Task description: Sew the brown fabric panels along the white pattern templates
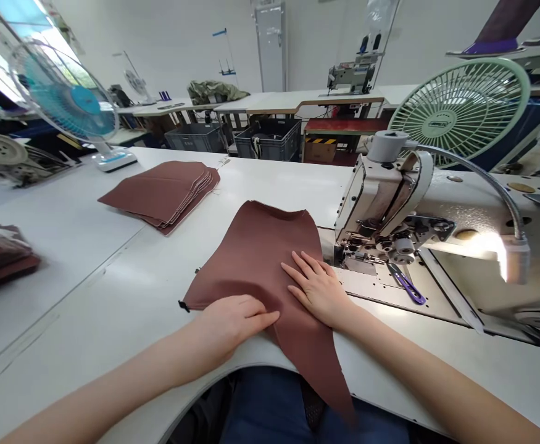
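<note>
A brown fabric piece lies on the white table in front of me, its right edge close to the needle area of the sewing machine. One pointed end hangs over the table's front edge above my lap. My left hand grips the near edge of the fabric, thumb on top and the other fingers curled, partly hidden. Flat on the right part of the fabric, my right hand has its fingers spread. Purple thread snips rest on the machine bed, right of the needle area.
A stack of brown pieces sits at the back left. Another brown bundle is at the far left edge. A blue fan stands beyond the stack, and a green fan behind the machine. Grey crates are past the table.
</note>
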{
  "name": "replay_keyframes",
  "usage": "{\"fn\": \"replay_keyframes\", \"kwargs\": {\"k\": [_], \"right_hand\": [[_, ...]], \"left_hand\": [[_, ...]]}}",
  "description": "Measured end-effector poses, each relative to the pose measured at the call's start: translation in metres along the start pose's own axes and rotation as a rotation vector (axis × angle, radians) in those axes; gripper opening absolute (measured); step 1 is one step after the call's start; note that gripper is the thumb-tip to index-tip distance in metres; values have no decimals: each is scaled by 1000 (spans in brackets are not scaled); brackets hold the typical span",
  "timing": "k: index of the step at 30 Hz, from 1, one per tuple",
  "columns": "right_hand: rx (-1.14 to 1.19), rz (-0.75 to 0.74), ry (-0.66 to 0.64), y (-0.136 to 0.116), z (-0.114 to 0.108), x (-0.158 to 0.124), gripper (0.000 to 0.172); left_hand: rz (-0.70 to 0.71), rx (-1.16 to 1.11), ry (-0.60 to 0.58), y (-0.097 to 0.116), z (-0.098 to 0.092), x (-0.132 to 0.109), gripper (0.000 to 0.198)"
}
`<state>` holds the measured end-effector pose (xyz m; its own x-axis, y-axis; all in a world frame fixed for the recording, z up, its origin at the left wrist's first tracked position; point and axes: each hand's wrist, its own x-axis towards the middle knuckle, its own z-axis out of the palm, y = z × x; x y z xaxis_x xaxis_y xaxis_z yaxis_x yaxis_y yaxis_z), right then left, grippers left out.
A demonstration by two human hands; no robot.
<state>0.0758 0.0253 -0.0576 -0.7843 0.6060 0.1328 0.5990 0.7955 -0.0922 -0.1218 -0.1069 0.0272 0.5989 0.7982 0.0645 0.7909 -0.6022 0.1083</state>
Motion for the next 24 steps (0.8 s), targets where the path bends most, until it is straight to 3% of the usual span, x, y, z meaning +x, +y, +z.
{"fn": "replay_keyframes", "kwargs": {"k": [3, 5, 7, 9, 14, 20, 24], "right_hand": [[-7, 4, 10, -2, 0, -1, 46], [-18, 8, 17, -4, 1, -1, 46], [-27, 13, 33, -7, 3, -1, 45], [-25, 20, 55, -9, 5, -2, 45], [-31, 33, 65, -8, 10, -3, 45], [-66, 29, 108, -10, 13, -3, 45], [-82, 42, 141, -12, 15, -2, 45]], "left_hand": [[64, -204, -344, 18, -18, -13, 52], [116, -267, -425, 29, -20, -18, 44], [85, -205, -312, 35, -11, -17, 35], [33, -59, -90, 31, 5, -10, 36], [132, 260, 348, -2, 40, 7, 41], [183, 173, 414, -14, 41, 8, 40], [198, 230, 519, -16, 32, 9, 26]]}}
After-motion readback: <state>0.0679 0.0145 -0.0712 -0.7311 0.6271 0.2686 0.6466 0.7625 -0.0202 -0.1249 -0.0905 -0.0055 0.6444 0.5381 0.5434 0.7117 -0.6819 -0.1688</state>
